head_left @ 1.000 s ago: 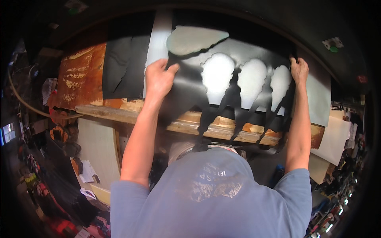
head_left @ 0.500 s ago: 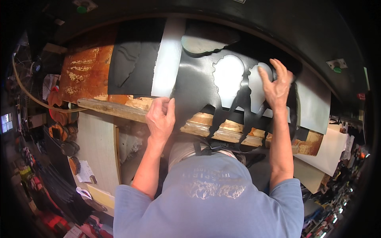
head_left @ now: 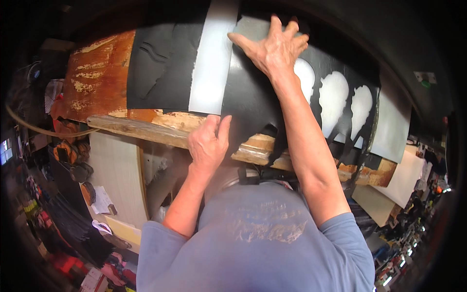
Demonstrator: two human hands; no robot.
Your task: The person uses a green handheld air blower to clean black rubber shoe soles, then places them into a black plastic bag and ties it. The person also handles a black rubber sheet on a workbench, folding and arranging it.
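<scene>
A black, flexible-looking sheet with several rounded cut-outs lies across the bench, its strips hanging over the front edge. My left hand is closed at the sheet's near left edge, thumb and fingers on its margin. My right hand reaches to the far part of the sheet, fingers spread flat over a pale area at a cut-out, which it partly covers. Light surface shows through the cut-outs. My right forearm hides the middle of the sheet.
Left of the sheet lie a whitish strip and another black sheet on a worn orange-brown board. A rough wooden beam edges the bench. A dark machine body overhangs the far side; pale sheets stand at right.
My right hand has moved left and away from me, from the right-hand cut-outs to the far left one. My left hand stays at the sheet's edge. The view has shifted slightly.
</scene>
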